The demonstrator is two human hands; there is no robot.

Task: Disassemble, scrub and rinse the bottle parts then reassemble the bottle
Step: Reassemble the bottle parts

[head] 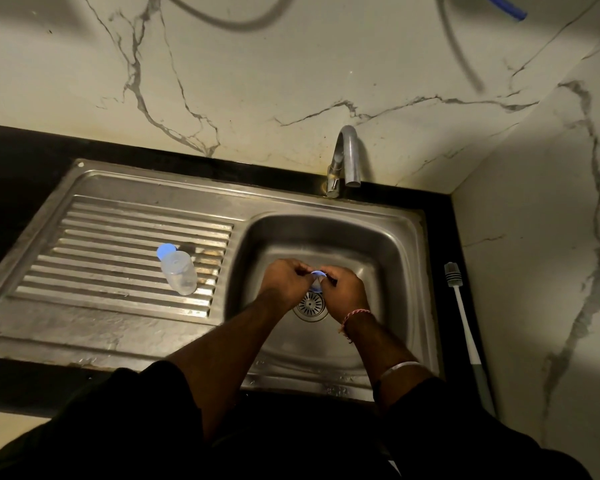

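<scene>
**Asha:** Head view first. Where are the hands?

**Ravi:** Both are over the sink basin, just above the drain. The left hand and the right hand meet fingertip to fingertip around 1 small blue ring, which has a clear part tucked under it.

**Asha:** Are they gripping it?

**Ravi:** Yes. The left hand's fingers are curled and pinch the ring from its side; the right hand's fingers pinch it from the other side. The piece is too small and too covered to say exactly what it is.

**Asha:** And the bottle?

**Ravi:** The clear bottle lies on its side on the ribbed drainboard, well apart from the hands. A blue cap sits at its far end, pointing toward the back wall.

**Asha:** Anything for scrubbing?

**Ravi:** 1 bottle brush lies on the black counter to the right of the basin, bristle head away from the person, white handle toward them.

**Asha:** The tap?

**Ravi:** The faucet stands behind the basin, its spout curved down. I see no stream from it.

**Asha:** Anything on the wrists?

**Ravi:** A thread band circles the right wrist, and a pale bangle sits higher on that forearm.
</scene>
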